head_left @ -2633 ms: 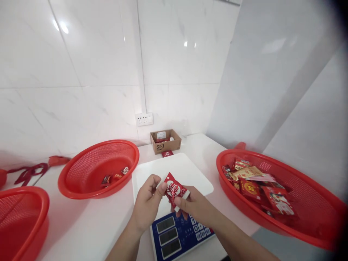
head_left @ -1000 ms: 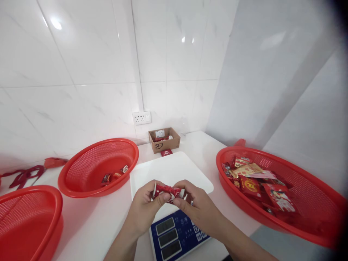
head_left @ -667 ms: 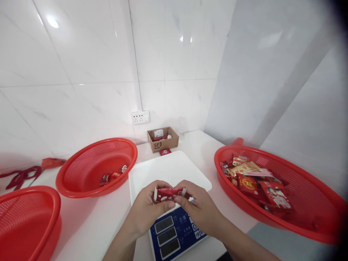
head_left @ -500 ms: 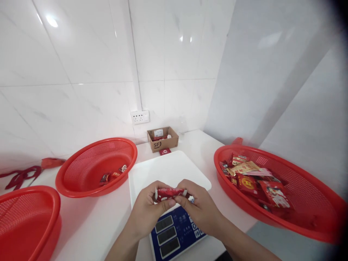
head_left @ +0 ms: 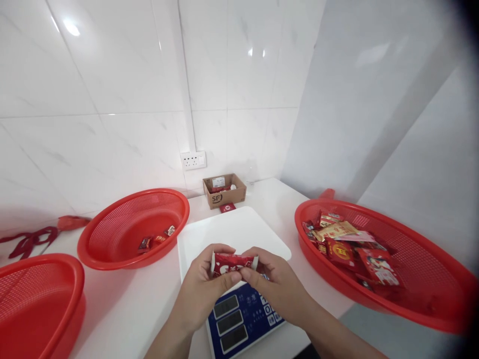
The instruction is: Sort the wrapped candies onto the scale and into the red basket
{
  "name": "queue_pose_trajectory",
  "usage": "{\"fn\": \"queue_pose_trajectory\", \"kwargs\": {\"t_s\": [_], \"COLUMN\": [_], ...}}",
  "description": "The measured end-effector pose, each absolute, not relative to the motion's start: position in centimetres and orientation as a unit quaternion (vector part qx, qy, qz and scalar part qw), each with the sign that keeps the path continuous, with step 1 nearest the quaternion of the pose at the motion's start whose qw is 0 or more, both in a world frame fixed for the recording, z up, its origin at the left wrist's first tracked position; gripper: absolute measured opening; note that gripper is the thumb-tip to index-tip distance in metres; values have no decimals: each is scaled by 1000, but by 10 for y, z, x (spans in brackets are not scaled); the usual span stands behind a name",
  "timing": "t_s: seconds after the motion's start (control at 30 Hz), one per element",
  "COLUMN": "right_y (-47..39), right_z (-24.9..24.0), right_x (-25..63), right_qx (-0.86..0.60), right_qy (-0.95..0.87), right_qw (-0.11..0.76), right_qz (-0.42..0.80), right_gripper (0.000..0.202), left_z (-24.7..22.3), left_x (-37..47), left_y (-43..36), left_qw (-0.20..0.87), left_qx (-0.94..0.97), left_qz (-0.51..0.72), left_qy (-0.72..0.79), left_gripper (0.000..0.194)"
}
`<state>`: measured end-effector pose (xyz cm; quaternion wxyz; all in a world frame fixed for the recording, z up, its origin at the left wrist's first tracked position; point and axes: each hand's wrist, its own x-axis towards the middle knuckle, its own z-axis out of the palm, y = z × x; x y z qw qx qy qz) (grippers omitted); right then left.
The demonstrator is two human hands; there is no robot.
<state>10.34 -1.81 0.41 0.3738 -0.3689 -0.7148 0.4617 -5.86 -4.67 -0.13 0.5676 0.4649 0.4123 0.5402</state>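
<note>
A small red-and-white snack packet (head_left: 232,263) is pinched at both ends between my two hands. My left hand (head_left: 204,286) closes on its left end, thumb in front and fingers behind. On the other end, my right hand (head_left: 275,281) grips it the same way, thumbs almost meeting at the packet's lower middle. Both hands hover over a weighing scale, whose white pan (head_left: 232,227) lies behind them and whose blue panel (head_left: 249,319) shows beneath, partly covered by my right hand.
To the right stands a red basket (head_left: 318,267) with several red and gold packets. Another red basket (head_left: 123,219) at left holds a few small packets; a third (head_left: 33,299) is nearer. A cardboard box (head_left: 224,192) and a flat red packet (head_left: 227,208) sit at the back.
The packet has tilted so that more of its printed front faces me. My left fingers have shifted slightly upward; both hands still hold it in the same place.
</note>
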Motion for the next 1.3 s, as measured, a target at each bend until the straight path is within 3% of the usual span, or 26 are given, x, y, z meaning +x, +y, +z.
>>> {"fn": "queue_pose_trajectory", "kwargs": {"t_s": [0.3, 0.67, 1.3], "right_y": [-29, -40, -42], "right_z": [14, 17, 26], "right_x": [106, 105, 103], "right_qx": [-380, -334, -262], "right_qy": [-693, -676, -576], "right_qw": [385, 380, 384], "right_qz": [476, 536, 673], "right_gripper": [11, 19, 36], "left_z": [-1, 4, 15], "left_x": [-58, -47, -53], "left_y": [-59, -77, -86], "left_qw": [591, 550, 520], "left_qx": [453, 401, 428], "left_qz": [557, 623, 623], "left_qy": [369, 385, 398], "left_gripper": [43, 42, 47]}}
